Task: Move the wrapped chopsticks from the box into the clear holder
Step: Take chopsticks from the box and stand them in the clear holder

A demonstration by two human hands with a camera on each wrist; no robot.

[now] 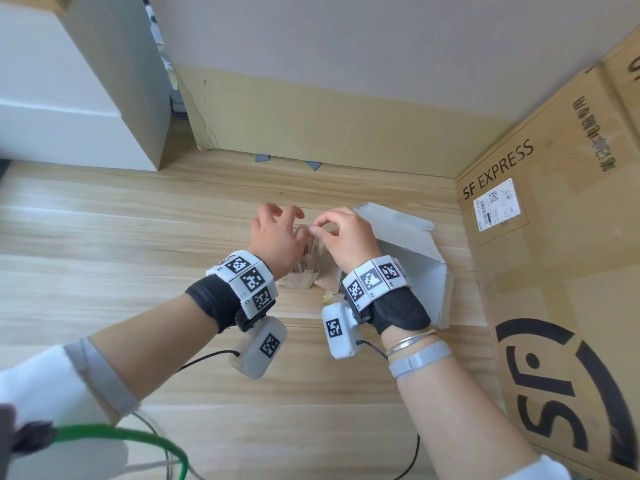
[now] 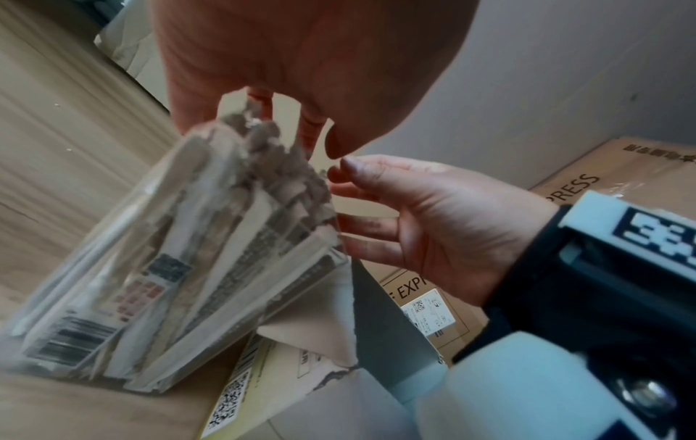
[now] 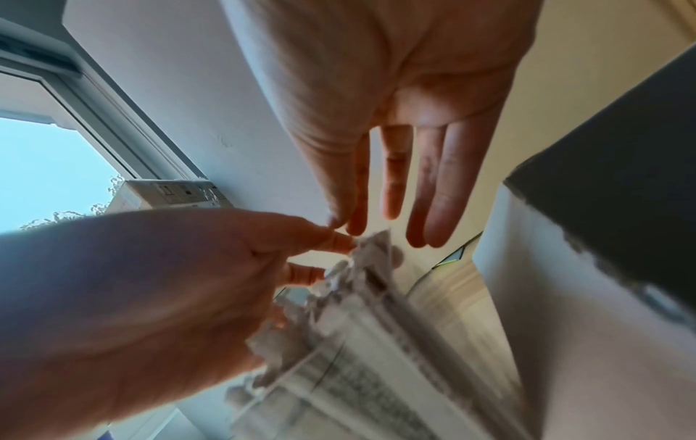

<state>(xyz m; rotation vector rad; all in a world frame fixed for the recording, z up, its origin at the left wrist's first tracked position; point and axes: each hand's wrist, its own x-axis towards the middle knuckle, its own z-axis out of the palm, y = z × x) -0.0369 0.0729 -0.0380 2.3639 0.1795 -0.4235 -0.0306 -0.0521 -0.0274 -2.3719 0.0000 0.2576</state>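
Observation:
The clear holder (image 1: pixel 306 268) stands on the wooden surface between my hands, packed with wrapped chopsticks (image 2: pixel 233 208) whose paper ends stick out of its top (image 3: pixel 373 253). My left hand (image 1: pixel 280 220) hovers over it with spread fingers, and its fingertips (image 3: pixel 339 242) touch the chopstick tops. My right hand (image 1: pixel 332 230) is at the holder's right side. Its thumb and forefinger tips (image 2: pixel 339 166) meet near the top edge, and I cannot see whether anything is between them. Its other fingers (image 3: pixel 433 193) are straight. The opened grey box (image 1: pixel 408 251) lies just right of the holder, its inside hidden.
A large SF Express carton (image 1: pixel 554 271) walls off the right side. Flat cardboard (image 1: pixel 311 126) leans on the back wall, and a white cabinet (image 1: pixel 69 98) stands back left. A green cable (image 1: pixel 121 434) and black wires trail near my left sleeve. Wooden surface (image 1: pixel 138 220) stretches left.

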